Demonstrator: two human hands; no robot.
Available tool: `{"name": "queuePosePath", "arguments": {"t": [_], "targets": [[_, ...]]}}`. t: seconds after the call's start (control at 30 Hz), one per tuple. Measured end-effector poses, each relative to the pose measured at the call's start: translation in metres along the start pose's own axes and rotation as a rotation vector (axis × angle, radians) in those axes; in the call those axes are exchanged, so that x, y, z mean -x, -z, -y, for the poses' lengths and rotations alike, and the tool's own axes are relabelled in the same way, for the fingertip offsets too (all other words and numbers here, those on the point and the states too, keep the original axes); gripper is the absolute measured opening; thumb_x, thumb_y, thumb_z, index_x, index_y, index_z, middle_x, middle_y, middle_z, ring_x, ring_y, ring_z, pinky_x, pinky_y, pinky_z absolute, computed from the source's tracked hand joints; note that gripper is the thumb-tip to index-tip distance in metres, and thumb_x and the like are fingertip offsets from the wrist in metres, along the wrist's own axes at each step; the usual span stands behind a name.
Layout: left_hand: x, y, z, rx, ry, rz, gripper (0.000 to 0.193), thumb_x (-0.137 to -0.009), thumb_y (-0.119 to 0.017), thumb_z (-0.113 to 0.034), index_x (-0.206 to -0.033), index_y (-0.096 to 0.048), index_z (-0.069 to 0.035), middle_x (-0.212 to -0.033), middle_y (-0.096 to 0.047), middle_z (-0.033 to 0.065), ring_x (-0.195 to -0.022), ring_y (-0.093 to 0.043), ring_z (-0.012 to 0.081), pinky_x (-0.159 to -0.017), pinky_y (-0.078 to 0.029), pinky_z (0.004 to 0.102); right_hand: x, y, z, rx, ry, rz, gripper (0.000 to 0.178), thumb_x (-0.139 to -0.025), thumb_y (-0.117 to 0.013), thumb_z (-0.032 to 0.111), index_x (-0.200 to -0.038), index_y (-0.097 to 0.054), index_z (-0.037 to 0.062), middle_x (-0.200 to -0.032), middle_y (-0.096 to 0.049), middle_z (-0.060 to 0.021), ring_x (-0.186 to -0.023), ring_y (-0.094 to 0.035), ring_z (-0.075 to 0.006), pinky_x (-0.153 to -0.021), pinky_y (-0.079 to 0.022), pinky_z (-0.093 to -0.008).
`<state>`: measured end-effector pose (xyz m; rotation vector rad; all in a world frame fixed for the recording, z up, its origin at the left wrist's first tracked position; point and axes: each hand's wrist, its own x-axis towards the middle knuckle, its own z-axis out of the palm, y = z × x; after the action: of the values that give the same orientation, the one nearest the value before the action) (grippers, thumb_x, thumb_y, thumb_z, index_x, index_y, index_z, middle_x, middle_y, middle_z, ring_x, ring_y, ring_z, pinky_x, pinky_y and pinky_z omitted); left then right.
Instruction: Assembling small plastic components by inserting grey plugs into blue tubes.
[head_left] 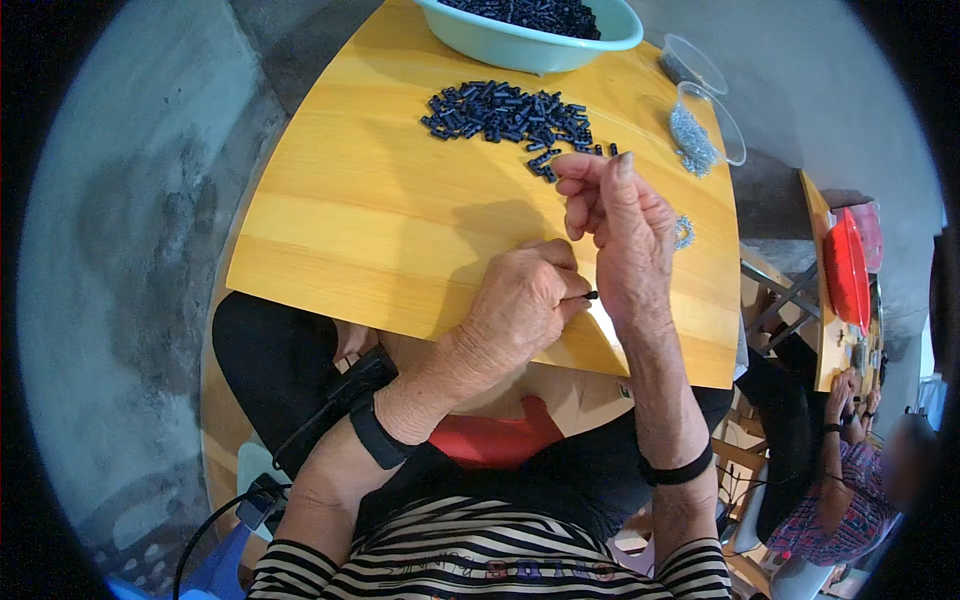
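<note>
My left hand is closed near the table's front edge, with a small black plastic piece pinched between thumb and fingers; only its end shows. To the right and slightly farther off, my right hand is raised over the table. Its thumb stands apart from the loosely bent fingers, and I see nothing held in it. Just beyond those fingers lies a loose pile of small black plastic pieces. A little cluster of small silvery metal parts rests beside my right hand, partly hidden by it.
A pale turquoise basin full of black pieces stands at the far edge of the yellow wooden table. Two clear plastic tubs with small metal parts are at the far right. Another person sits at a second table, beside a red basin.
</note>
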<state>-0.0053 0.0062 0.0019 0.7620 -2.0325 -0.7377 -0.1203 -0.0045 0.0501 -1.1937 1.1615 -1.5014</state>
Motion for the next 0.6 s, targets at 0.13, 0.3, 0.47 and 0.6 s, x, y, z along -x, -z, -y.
{"name": "queuePosePath", "arguments": {"t": [0.13, 0.3, 0.47, 0.6], "targets": [[0.002, -0.002, 0.006, 0.028, -0.007, 0.0, 0.014, -0.067, -0.072, -0.008, -0.08, -0.07, -0.006, -0.081, -0.064, 0.0111, -0.079, -0.063, 0.0282, -0.068, -0.051, 0.0383, 0.001, -0.007, -0.008, 0.103, 0.013, 0.02, 0.043, -0.098, -0.047, 0.037, -0.098, -0.068, -0.0003, -0.077, -0.06, -0.0014, -0.064, -0.045, -0.0059, -0.059, -0.04, -0.0215], [0.003, -0.003, 0.008, 0.084, 0.044, 0.027, 0.009, -0.068, -0.07, -0.004, -0.077, -0.068, -0.003, -0.083, -0.065, 0.0119, -0.078, -0.064, 0.0294, -0.067, -0.051, 0.0382, 0.002, -0.005, -0.015, 0.161, 0.014, 0.032, 0.045, -0.099, -0.044, 0.038, -0.097, -0.068, 0.0003, -0.078, -0.059, -0.0014, -0.067, -0.045, -0.0067, -0.061, -0.04, -0.0221], [0.003, -0.006, 0.007, 0.126, 0.068, -0.007, 0.006, -0.068, -0.067, -0.001, -0.074, -0.066, 0.0, -0.082, -0.065, 0.0119, -0.078, -0.064, 0.0296, -0.067, -0.051, 0.0377, 0.005, -0.005, -0.016, 0.168, 0.028, 0.03, 0.047, -0.1, -0.041, 0.039, -0.097, -0.067, -0.0007, -0.078, -0.06, -0.0032, -0.069, -0.049, -0.0087, -0.064, -0.043, -0.0233], [0.002, -0.007, 0.007, 0.134, 0.074, -0.039, 0.005, -0.066, -0.068, 0.0, -0.07, -0.065, 0.0, -0.077, -0.062, 0.0114, -0.074, -0.062, 0.0288, -0.064, -0.05, 0.0383, 0.005, -0.005, -0.016, 0.226, -0.011, 0.066, 0.057, -0.101, -0.032, 0.045, -0.099, -0.067, -0.0006, -0.084, -0.062, -0.0049, -0.07, -0.052, -0.0091, -0.067, -0.041, -0.0227]]}}
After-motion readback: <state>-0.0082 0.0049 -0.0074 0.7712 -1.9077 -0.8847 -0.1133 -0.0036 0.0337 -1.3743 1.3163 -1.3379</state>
